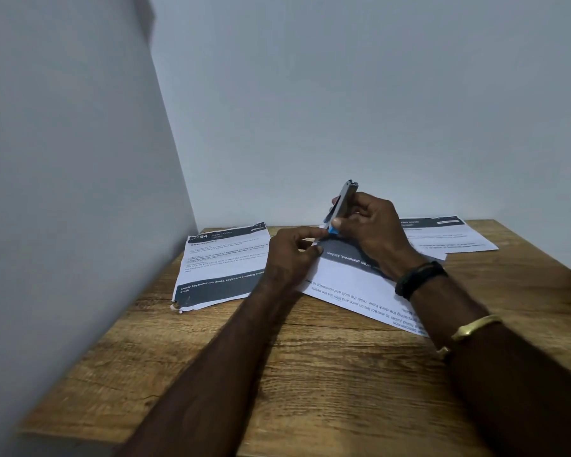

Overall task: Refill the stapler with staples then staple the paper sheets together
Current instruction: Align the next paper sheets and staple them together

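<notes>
A small stapler [343, 201] with a silver metal top and a blue base stands tilted, its top arm raised toward the wall. My right hand [373, 229] is closed around it from the right. My left hand [294, 250] rests on the corner of a printed paper sheet [350, 285], fingertips touching the stapler's blue lower end. Whether the left fingers pinch staples is hidden. The sheet under my hands lies skewed, with text upside down.
Another printed sheet [221, 265] with a torn lower corner lies at the left of the wooden table [277, 374]. A third sheet [449, 235] lies at the back right. White walls stand close at the left and behind. A dark wristband and a gold bangle sit on my right arm.
</notes>
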{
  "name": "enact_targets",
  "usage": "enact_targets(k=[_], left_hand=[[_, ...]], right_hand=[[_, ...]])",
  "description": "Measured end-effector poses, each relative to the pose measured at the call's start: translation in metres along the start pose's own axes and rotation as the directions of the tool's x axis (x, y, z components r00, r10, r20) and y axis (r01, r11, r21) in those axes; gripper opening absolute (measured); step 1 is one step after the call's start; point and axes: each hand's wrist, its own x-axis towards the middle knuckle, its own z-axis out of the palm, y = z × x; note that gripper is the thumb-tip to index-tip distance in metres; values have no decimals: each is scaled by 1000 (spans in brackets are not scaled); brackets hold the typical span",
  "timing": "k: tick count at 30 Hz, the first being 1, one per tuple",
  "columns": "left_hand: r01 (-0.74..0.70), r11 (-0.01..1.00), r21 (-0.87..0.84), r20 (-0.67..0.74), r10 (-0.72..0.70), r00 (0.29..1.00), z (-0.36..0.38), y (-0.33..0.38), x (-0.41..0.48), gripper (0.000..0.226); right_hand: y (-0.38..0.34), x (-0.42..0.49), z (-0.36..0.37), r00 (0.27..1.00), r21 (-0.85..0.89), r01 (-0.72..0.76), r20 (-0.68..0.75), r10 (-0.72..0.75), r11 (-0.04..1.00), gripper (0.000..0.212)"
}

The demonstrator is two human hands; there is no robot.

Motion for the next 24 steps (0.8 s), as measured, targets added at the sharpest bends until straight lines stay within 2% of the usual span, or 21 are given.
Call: enact_targets(k=[7, 18, 24], left_hand=[[23, 996, -83, 15, -22, 1000, 2, 8, -5, 29], [19, 999, -43, 36, -18, 999, 1, 9, -6, 29], [107, 986, -128, -24, -111, 994, 3, 6, -4, 27]], right_hand=[[2, 4, 1, 998, -16, -24, -50, 24, 1000, 21], [5, 7, 0, 995, -28, -44, -95, 41, 999, 21], [7, 6, 2, 996, 53, -60, -68, 64, 997, 24]])
